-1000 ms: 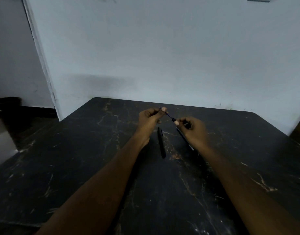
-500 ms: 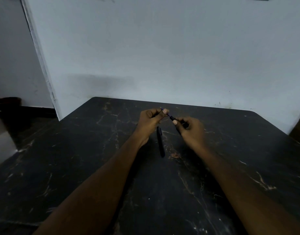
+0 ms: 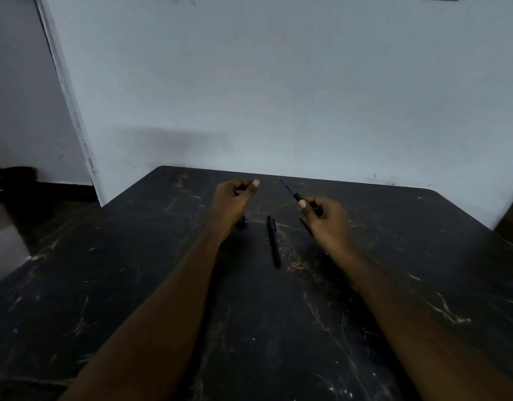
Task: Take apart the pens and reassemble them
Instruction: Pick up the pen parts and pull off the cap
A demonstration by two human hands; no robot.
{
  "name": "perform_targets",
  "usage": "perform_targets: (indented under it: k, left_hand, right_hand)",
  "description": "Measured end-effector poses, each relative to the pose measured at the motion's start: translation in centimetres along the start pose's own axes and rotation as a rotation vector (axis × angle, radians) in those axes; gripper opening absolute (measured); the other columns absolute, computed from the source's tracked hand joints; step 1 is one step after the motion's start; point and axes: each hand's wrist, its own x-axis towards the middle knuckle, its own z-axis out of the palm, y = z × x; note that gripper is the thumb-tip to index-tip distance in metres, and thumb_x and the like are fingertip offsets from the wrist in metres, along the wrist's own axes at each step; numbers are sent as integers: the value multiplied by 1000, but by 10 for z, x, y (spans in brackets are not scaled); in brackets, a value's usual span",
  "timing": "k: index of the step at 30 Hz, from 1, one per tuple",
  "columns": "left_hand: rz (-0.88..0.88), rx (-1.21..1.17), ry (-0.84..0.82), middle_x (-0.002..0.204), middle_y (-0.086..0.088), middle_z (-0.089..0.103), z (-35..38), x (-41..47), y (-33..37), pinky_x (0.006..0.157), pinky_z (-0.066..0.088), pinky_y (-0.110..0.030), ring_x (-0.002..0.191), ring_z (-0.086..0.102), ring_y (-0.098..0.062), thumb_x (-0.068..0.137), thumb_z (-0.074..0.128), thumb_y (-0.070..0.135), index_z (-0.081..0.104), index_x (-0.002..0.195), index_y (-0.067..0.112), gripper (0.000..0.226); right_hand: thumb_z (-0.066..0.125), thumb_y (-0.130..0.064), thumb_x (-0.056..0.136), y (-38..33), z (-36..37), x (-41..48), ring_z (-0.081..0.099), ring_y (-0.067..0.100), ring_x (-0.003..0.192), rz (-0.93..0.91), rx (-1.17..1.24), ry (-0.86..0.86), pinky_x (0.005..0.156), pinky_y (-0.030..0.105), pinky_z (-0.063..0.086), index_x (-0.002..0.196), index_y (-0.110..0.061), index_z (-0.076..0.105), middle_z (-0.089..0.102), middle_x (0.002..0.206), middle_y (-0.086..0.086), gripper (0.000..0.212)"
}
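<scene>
The dark marbled worktop [image 3: 278, 328] runs to the pale wall [image 3: 278, 82] just past my hands, with bare room out to its left and right edges. My right hand [image 3: 326, 219] pinches a pen's thin refill [image 3: 288, 188], its tip slanting up and left over the far edge. My left hand [image 3: 235, 201] is curled, thumb against fingers; whether it grips anything I cannot tell. A whole black pen [image 3: 273, 241] lies on the worktop between my wrists, touching neither.
</scene>
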Motion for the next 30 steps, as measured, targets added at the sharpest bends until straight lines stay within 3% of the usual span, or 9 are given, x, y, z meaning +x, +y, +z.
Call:
perform_targets:
  k: [2,5,11,15,18,23,27,30]
  left_hand:
    - [-9,117,-10,100,-2,74,-9,3,-8,72,53,-23,83,66,-9,87,72,29,75,102,11,24]
    - [-68,258,-69,97,-1,75,-18,4,-20,88,56,-37,90,69,-13,75,83,25,76,92,16,20]
    - [-69,560,-116,97,8,75,-19,5,-24,90,53,-34,95,68,-12,65,81,55,76,90,29,36]
    - [-48,686,-138,125,-3,64,-16,3,-25,103,43,-46,122,53,-25,63,70,74,75,93,33,51]
    - [-14,787,-179,117,-3,55,-12,0,-23,100,37,-44,121,44,-27,63,65,79,71,90,35,52]
    - [32,800,-191,100,5,43,-6,-2,-22,94,33,-40,116,42,-24,64,68,75,63,81,36,43]
    - [19,762,-181,114,1,60,-7,-1,-22,99,33,-42,122,44,-26,66,68,73,69,83,35,42]
    - [22,689,-89,109,1,70,-14,3,-22,101,40,-44,114,56,-25,75,65,68,75,87,32,39]
  right_hand:
    - [60,-27,92,0,-1,0,53,1,68,3,9,7,57,19,39,82,-23,65,62,76,-4,12]
    - [60,-28,92,0,-1,0,54,4,68,11,12,1,58,20,40,82,-21,66,64,78,-1,13]
    - [60,-28,92,0,-3,0,55,6,72,18,15,-5,59,17,39,92,-13,70,62,81,-2,17]
    - [61,-26,92,-2,-3,-1,52,2,69,15,9,5,57,12,38,94,-10,71,62,80,-2,19]
    - [61,-26,92,-3,-3,0,54,7,71,24,17,-2,55,10,37,95,-9,71,63,81,0,20]
    - [61,-29,92,-1,-3,-1,55,9,73,11,-4,-2,58,17,39,96,-11,71,62,82,-2,21]
    - [62,-29,91,1,-3,0,54,3,70,11,11,11,57,17,38,95,-13,71,62,80,-4,19]
    - [62,-30,91,3,-2,2,56,6,71,14,10,13,56,17,38,95,-14,72,65,81,-1,19]
